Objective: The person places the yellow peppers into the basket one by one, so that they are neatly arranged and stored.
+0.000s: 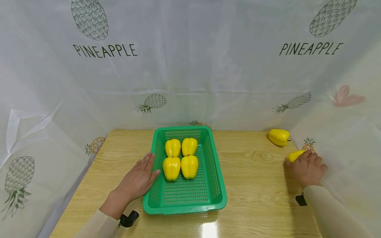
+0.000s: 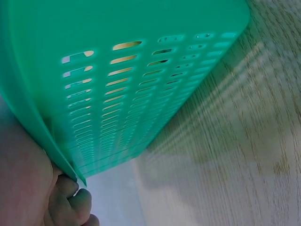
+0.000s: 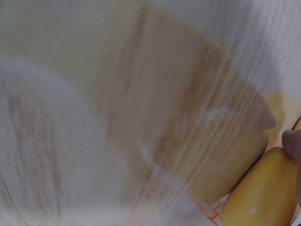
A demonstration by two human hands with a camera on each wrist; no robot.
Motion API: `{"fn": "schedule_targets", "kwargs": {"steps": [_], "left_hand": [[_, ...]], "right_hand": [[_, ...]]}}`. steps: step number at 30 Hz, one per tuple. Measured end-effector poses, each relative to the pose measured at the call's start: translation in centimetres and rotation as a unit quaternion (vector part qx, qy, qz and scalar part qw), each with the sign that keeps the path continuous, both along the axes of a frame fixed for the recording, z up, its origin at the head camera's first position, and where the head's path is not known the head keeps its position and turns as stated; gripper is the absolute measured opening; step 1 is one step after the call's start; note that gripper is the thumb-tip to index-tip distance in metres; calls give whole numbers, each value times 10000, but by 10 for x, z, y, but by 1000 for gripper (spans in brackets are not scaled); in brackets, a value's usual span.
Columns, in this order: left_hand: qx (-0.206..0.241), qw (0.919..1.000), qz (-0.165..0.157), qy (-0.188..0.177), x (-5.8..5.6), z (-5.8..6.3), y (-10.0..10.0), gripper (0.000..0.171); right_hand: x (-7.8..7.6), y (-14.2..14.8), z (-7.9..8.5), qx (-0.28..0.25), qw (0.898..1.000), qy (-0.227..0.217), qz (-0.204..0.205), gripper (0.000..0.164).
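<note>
A green plastic basket [image 1: 219,172] with slotted walls stands mid-table, and several yellow bell peppers [image 1: 171,168] sit in two rows inside it. Along the basket's left rim rests my left hand [image 1: 135,181], fingers extended and thumb over the edge. The left wrist view shows the basket's outer side wall [image 2: 141,23] with the hand at the rim. At the table's right edge my right hand [image 1: 309,168] grips a yellow bell pepper [image 1: 294,155] from above, partly hiding it. In the right wrist view a fingertip [image 3: 292,142] touches that pepper [image 3: 261,193].
Another yellow bell pepper [image 1: 278,137] lies on its side at the back right corner of the wooden table [image 1: 247,185]. White curtain sheeting [image 1: 205,76] printed with pineapples closes in the back and both sides.
</note>
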State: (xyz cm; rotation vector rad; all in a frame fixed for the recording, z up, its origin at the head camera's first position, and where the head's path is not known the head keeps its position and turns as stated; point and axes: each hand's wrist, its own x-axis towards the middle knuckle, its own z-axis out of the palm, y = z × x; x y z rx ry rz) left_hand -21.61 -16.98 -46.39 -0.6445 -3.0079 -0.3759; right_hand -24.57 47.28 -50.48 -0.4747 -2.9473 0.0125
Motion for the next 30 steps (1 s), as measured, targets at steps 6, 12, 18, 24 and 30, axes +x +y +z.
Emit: {"fn": "schedule_targets", "kwargs": {"steps": [6, 12, 18, 24, 30], "left_hand": [[-4, 10000, 8, -42, 0, 1, 1, 71], [0, 10000, -13, -26, 0, 1, 0, 71], [41, 10000, -22, -48, 1, 2, 0, 71], [70, 9999, -10, -71, 1, 3, 0, 71], [56, 9999, -14, -96, 1, 2, 0, 71]], "right_hand": [[5, -16, 2, -358, 9984, 419, 157, 94], [3, -27, -1, -679, 9968, 351, 255, 97], [-2, -37, -5, -852, 9928, 498, 678, 91], [-10, -54, -8, -1074, 9862, 659, 1073, 97], [-18, -71, -7, -1028, 9787, 582, 1679, 92]]}}
